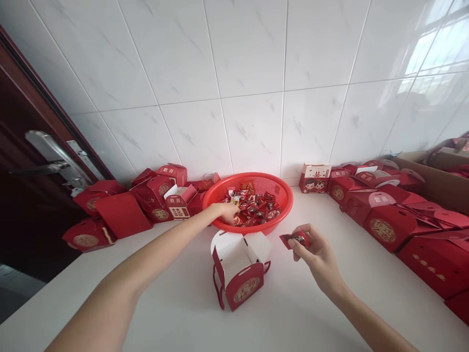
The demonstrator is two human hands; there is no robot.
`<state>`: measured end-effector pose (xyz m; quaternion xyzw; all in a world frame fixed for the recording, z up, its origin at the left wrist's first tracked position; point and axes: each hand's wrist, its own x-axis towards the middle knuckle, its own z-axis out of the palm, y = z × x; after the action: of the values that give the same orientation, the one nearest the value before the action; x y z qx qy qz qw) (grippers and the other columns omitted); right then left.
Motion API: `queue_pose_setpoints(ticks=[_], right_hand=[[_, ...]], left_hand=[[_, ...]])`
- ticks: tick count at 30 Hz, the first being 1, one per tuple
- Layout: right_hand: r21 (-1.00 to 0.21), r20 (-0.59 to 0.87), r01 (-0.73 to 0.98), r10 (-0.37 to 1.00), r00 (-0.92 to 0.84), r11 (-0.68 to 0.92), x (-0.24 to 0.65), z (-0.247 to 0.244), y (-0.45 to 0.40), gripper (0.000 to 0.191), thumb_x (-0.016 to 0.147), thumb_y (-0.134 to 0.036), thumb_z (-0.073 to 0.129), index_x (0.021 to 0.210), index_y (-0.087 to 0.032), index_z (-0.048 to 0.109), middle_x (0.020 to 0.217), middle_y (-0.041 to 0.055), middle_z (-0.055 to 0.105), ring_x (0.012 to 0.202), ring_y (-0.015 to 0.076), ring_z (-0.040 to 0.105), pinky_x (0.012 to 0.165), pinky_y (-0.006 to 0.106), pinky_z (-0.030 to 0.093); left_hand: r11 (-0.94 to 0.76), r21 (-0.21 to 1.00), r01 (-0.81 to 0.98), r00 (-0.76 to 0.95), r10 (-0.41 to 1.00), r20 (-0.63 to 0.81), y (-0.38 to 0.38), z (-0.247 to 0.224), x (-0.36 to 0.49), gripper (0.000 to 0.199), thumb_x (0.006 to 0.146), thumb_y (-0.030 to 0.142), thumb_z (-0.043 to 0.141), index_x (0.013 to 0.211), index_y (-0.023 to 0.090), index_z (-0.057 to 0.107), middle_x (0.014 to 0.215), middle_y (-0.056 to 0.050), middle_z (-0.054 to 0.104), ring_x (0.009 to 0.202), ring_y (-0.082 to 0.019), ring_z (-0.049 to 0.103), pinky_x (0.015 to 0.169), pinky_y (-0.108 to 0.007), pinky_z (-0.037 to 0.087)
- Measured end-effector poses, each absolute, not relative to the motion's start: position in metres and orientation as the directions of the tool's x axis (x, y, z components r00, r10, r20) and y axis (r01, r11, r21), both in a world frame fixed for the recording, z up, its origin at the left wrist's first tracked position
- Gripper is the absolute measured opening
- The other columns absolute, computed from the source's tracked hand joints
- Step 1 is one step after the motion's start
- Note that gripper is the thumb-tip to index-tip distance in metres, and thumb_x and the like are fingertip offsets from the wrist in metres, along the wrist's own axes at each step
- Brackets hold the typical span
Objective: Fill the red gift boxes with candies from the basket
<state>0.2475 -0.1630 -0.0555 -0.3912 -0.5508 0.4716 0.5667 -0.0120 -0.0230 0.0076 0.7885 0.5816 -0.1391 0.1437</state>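
My left hand [228, 213] reaches over the near left rim of a red plastic basket [284, 205] and into the wrapped candies [252, 208]. Its fingers are bent together among the wrappers, and what they grip is hidden. My right hand [311, 247] pinches a red-wrapped candy [295, 239] above the table, to the right of an open gift box [245, 288]. This box is red outside and white inside, with a gold round print on its front. It stands with its top flaps apart and its strap handles at the sides, just in front of the basket.
Several red gift boxes [124, 215] stand at the left, near a dark door [32, 205] with a metal handle. More red boxes [384, 227] line the right side of the white table [176, 303]. A cardboard carton [421, 168] is behind them. White tiles [252, 132] form the back wall.
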Motion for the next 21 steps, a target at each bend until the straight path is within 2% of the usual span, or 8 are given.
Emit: queue_pose_setpoints(ticks=[3,5,8,11,14,18,21], right_hand=[[-0.964,0.257,-0.080,0.965,-0.049,0.253,0.248,-0.055,-0.162,0.030,0.081,-0.048,0.072,0.076,-0.022,0.057,0.068,-0.0018,0.056,0.060,0.0138,0.054,0.054,0.027,0.048],[-0.965,0.257,-0.060,0.965,-0.042,0.255,0.248,-0.056,-0.161,0.031,0.082,-0.050,0.071,0.076,-0.022,0.058,0.070,-0.0009,0.057,0.061,0.0140,0.054,0.054,0.027,0.047],[-0.964,0.264,-0.038,0.964,-0.038,0.263,0.250,-0.059,-0.160,0.031,0.083,-0.051,0.070,0.079,-0.022,0.060,0.074,0.0006,0.059,0.064,0.0152,0.055,0.055,0.027,0.046],[-0.964,0.264,-0.033,0.964,-0.046,0.262,0.251,-0.062,-0.159,0.029,0.085,-0.051,0.068,0.082,-0.022,0.062,0.078,0.0012,0.059,0.073,0.0186,0.060,0.062,0.030,0.048],[-0.966,0.259,-0.034,0.965,-0.046,0.257,0.252,-0.064,-0.158,0.027,0.085,-0.049,0.068,0.081,-0.022,0.062,0.076,0.0005,0.059,0.078,0.0208,0.063,0.072,0.034,0.049],[-0.969,0.248,-0.021,0.968,-0.038,0.248,0.253,-0.065,-0.158,0.022,0.084,-0.042,0.068,0.081,-0.023,0.059,0.084,0.0034,0.066,0.083,0.0221,0.064,0.077,0.036,0.050],[-0.971,0.237,-0.046,0.970,-0.049,0.235,0.252,-0.066,-0.157,0.020,0.083,-0.039,0.068,0.082,-0.024,0.055,0.093,0.0062,0.072,0.090,0.0238,0.065,0.078,0.037,0.051]], left_hand=[[-0.318,0.046,0.947,0.316,0.898,-0.306,-0.023,0.004,-0.008,0.039,0.055,0.028,0.082,0.092,0.022,0.071,0.100,-0.008,0.072,0.092,-0.031,0.067,0.072,-0.032,0.048],[-0.310,0.029,0.950,0.309,0.927,-0.213,-0.021,0.006,-0.008,0.045,0.061,0.028,0.079,0.104,0.023,0.067,0.110,-0.008,0.070,0.100,-0.031,0.066,0.075,-0.032,0.048],[-0.251,0.011,0.968,0.251,0.965,-0.075,-0.017,0.009,-0.010,0.040,0.073,0.033,0.073,0.110,0.022,0.061,0.118,-0.009,0.067,0.106,-0.031,0.064,0.078,-0.033,0.048],[-0.183,0.006,0.983,0.183,0.983,0.014,-0.013,0.010,-0.013,0.034,0.080,0.035,0.067,0.109,0.022,0.058,0.117,-0.009,0.066,0.107,-0.029,0.064,0.079,-0.033,0.048],[-0.134,-0.003,0.991,0.134,0.990,0.039,-0.008,0.008,-0.018,0.036,0.077,0.033,0.069,0.109,0.020,0.059,0.116,-0.011,0.065,0.107,-0.030,0.064,0.079,-0.034,0.049],[-0.158,-0.007,0.987,0.158,0.987,0.026,-0.005,0.007,-0.019,0.046,0.075,0.027,0.070,0.118,0.017,0.060,0.131,-0.018,0.057,0.114,-0.034,0.061,0.086,-0.037,0.050],[-0.281,0.023,0.959,0.282,0.959,-0.036,-0.004,0.008,-0.012,0.041,0.079,0.023,0.064,0.120,0.022,0.063,0.131,-0.011,0.060,0.117,-0.028,0.060,0.094,-0.033,0.048]])
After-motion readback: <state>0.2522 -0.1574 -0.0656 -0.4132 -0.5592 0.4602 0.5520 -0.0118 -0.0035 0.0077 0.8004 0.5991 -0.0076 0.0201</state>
